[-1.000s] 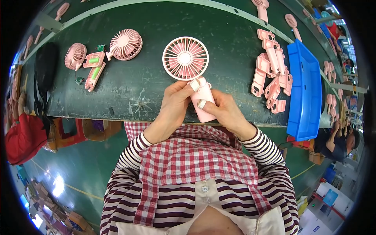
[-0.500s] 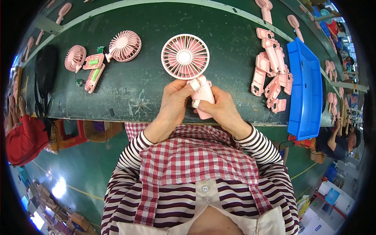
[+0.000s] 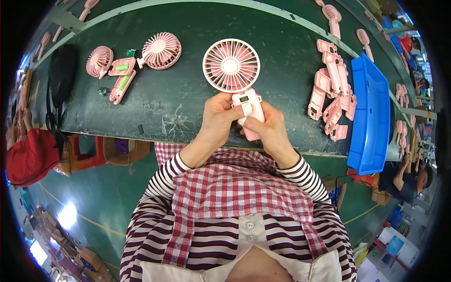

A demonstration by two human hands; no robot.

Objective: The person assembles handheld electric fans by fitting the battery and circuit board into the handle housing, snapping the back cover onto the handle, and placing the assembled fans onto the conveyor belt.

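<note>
A pink handheld fan (image 3: 231, 66) is held between my two hands over the front of the bench, its round grille pointing away from me. My left hand (image 3: 219, 117) grips the left side of the handle, with the thumb on its front just below a small dark display. From the other side my right hand (image 3: 271, 126) closes round the lower handle, its thumb also on the front. White wrapping covers the thumb tips. Fingers behind the handle are mostly hidden.
Two fan heads (image 3: 161, 50) lie at left, near opened handles with green batteries (image 3: 123, 83). Pink handle shells (image 3: 332, 87) are piled at right beside a blue tray (image 3: 369, 113). A black bag (image 3: 62, 70) is at far left. Co-workers sit at both sides.
My left thumb has slid down the handle, uncovering the display. The bench and its things have shifted slightly in the picture, while both hands still hold the fan.
</note>
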